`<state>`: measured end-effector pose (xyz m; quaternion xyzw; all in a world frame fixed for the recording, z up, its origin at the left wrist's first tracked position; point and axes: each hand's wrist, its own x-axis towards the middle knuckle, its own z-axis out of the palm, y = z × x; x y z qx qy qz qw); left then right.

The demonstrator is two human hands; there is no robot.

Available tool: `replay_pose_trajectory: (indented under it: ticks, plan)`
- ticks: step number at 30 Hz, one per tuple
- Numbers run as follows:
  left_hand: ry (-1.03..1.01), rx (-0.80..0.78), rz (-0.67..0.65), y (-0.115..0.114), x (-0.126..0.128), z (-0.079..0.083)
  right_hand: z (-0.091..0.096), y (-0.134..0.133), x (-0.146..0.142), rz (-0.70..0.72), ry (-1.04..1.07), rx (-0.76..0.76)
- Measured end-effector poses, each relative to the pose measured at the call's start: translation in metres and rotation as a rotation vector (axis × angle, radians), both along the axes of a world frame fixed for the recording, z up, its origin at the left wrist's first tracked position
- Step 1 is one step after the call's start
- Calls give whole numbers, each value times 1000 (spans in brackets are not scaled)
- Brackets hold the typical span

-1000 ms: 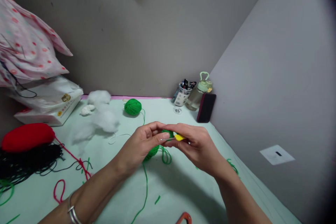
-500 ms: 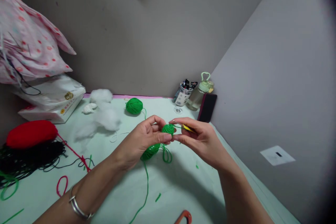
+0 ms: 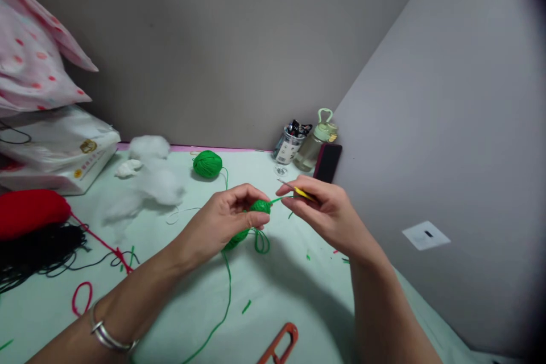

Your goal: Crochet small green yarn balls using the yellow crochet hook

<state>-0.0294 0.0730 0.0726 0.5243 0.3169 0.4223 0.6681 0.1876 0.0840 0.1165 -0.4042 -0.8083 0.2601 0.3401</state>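
Observation:
Pinched between the thumb and fingers of my left hand (image 3: 232, 213) is a small green crochet piece (image 3: 261, 206). My right hand (image 3: 322, 207) is closed around a crochet hook (image 3: 302, 191) with a yellow handle and a thin metal tip pointing left. A strand of green yarn (image 3: 276, 201) stretches from the piece to the fingertips of my right hand. Below my left hand, partly hidden by it, lies more wound green yarn (image 3: 236, 240) with loose loops beside it. A green yarn ball (image 3: 207, 164) rests farther back, trailing a strand toward my left hand.
White stuffing (image 3: 156, 182) lies left of the hands, near red yarn (image 3: 34, 213) and black yarn (image 3: 42, 253). At the back right stand a pen cup (image 3: 287, 148), a bottle (image 3: 313, 148) and a phone (image 3: 328, 162). An orange-handled tool (image 3: 279, 344) lies at the front.
My right hand has drawn away from the crochet piece, and the yarn between them is now stretched. The piece has turned in my left hand. The whole view has shifted slightly.

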Motion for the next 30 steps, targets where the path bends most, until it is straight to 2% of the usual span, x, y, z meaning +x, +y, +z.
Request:
replay_pose_trajectory:
  ticks: [5,8,10,12,14,17,20,22,24,30]
  plan:
    - [145,21,29,3,-5,0,3,6,8,-6,-29,33]
    - [280,84,168,8,-13,1,-3,16,14,-68,-49,21]
    - [371,138,231,11,-20,2,-13,26,18,-125,-143,-3]
    - [450,193,223,15,-28,2,-26,38,24,-195,-289,-28]
    - [551,245,177,19,-35,-1,-41,50,30,-246,-333,-27]
    - [809,338,123,26,-47,-8,-60,63,39,-360,-387,3]
    - [985,386,129,32,-62,-16,-67,67,44,-513,-407,76]
    - [1028,381,135,35,-69,-20,-65,64,42,-548,-405,109]
    - [1055,378,114,35,-71,-26,-59,59,35,-488,-403,103]
    - [1011,419,-8,31,-55,-43,-48,26,-11,-77,-404,-49]
